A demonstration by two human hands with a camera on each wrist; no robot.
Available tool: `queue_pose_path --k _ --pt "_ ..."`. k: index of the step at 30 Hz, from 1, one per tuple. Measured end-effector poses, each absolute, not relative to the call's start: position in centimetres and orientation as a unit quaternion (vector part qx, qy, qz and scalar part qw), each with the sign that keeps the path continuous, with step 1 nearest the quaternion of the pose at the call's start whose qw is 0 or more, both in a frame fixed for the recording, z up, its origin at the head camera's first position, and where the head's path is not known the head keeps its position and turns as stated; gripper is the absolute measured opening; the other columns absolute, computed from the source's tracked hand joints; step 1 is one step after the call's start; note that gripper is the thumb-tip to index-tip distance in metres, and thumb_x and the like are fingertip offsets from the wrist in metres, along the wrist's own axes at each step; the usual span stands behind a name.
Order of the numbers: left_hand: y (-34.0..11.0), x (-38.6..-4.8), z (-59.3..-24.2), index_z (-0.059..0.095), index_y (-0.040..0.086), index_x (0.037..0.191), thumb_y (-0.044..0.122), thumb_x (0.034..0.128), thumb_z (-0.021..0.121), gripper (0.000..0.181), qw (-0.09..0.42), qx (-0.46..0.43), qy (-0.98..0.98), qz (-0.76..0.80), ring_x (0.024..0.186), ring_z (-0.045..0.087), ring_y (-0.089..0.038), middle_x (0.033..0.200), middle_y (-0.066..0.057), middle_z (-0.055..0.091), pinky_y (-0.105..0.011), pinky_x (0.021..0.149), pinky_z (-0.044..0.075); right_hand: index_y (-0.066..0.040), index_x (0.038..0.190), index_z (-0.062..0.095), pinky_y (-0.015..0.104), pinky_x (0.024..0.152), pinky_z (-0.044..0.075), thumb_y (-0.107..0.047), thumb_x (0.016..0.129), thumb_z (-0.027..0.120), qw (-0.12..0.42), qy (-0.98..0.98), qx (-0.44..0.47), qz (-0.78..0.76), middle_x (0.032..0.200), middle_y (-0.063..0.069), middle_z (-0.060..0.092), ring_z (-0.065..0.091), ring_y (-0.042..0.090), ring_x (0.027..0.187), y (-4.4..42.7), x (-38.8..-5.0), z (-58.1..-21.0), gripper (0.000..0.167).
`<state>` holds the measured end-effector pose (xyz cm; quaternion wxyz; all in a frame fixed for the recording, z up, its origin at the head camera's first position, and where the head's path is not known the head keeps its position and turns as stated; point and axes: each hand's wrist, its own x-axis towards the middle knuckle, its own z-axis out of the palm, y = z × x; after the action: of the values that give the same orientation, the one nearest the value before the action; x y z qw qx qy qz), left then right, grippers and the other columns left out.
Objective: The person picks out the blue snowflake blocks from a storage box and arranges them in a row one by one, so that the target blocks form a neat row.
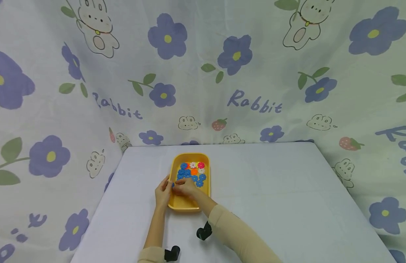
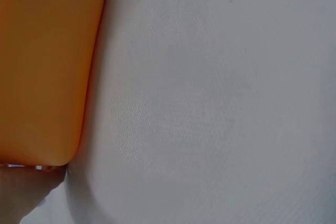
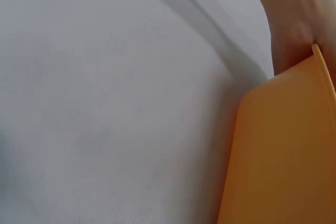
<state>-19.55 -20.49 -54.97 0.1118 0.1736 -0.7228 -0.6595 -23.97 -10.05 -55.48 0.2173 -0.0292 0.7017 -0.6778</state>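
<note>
A yellow tray point(image 1: 186, 209) holds flower-shaped plastic pieces, many of them blue point(image 1: 202, 177). My left hand point(image 1: 163, 193) is at the tray's left rim, its thumb and fingers pinching a small blue piece point(image 1: 172, 185). My right hand point(image 1: 186, 187) reaches over the tray with bent fingers, their tips close to that blue piece; whether they hold anything is hidden. In the left wrist view, part of my left hand point(image 2: 26, 190) shows below the tray point(image 2: 44, 77). The right wrist view shows a forearm or wrist behind the tray's wall point(image 3: 283, 145).
White point(image 1: 193, 165), orange point(image 1: 194, 171) and pinkish-red pieces point(image 1: 201, 165) lie toward the tray's far end. A white cloth point(image 1: 262, 190) covers the table, and a curtain printed with flowers and rabbits point(image 1: 203, 91) stands around it. Black straps or mounts are at both wrists.
</note>
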Motion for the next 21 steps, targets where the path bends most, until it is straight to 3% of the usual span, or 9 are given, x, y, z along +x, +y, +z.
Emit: queue_pose_path --k 4,7,12,18,21 --pt "-20.6 -19.5 -55.1 0.049 0.002 0.136 0.011 0.0973 0.051 0.040 0.105 0.172 -0.722 -0.662 0.114 0.052 -0.026 0.129 -0.028 0.052 -0.006 0.077 0.042 0.009 0.103 0.068 0.026 0.066 0.057 -0.001 0.073 0.073 0.174 0.746 -0.055 -0.641 0.087 0.018 0.070 0.065 0.016 0.073 -10.1 -23.8 -55.5 0.032" --pt "-20.7 -19.5 -55.3 0.049 0.003 0.136 0.012 0.0975 0.050 0.040 0.102 0.173 -0.722 -0.662 0.116 0.051 -0.030 0.130 -0.028 0.052 -0.007 0.077 0.043 0.011 0.100 0.069 0.028 0.063 0.057 0.004 0.073 0.071 0.181 0.733 -0.052 -0.654 0.088 0.020 0.069 0.066 0.020 0.071 -9.8 -23.7 -55.2 0.028" --pt "-20.8 -19.6 -55.5 0.049 0.002 0.136 0.014 0.0972 0.052 0.040 0.105 0.174 -0.726 -0.657 0.117 0.051 -0.030 0.130 -0.028 0.051 -0.009 0.079 0.045 0.014 0.104 0.066 0.032 0.067 0.058 0.008 0.080 0.064 0.209 0.691 -0.016 -0.692 0.092 0.022 0.068 0.069 0.030 0.075 -8.8 -23.9 -54.5 0.025" --pt "-20.9 -19.6 -55.5 0.049 0.003 0.136 0.016 0.0971 0.053 0.042 0.104 0.166 -0.731 -0.654 0.117 0.050 -0.030 0.132 -0.026 0.050 -0.012 0.083 0.044 0.016 0.113 0.060 0.041 0.077 0.055 0.012 0.082 0.060 0.210 0.631 0.014 -0.747 0.092 0.031 0.065 0.069 0.032 0.078 -6.4 -24.7 -52.3 0.030" --pt "-21.0 -19.5 -55.4 0.048 0.003 0.137 0.017 0.0974 0.052 0.042 0.099 0.163 -0.732 -0.654 0.116 0.050 -0.030 0.132 -0.026 0.050 -0.010 0.081 0.043 0.016 0.119 0.055 0.042 0.079 0.053 0.014 0.084 0.058 0.220 0.605 0.015 -0.765 0.094 0.034 0.064 0.070 0.026 0.071 -5.1 -25.1 -51.3 0.036"
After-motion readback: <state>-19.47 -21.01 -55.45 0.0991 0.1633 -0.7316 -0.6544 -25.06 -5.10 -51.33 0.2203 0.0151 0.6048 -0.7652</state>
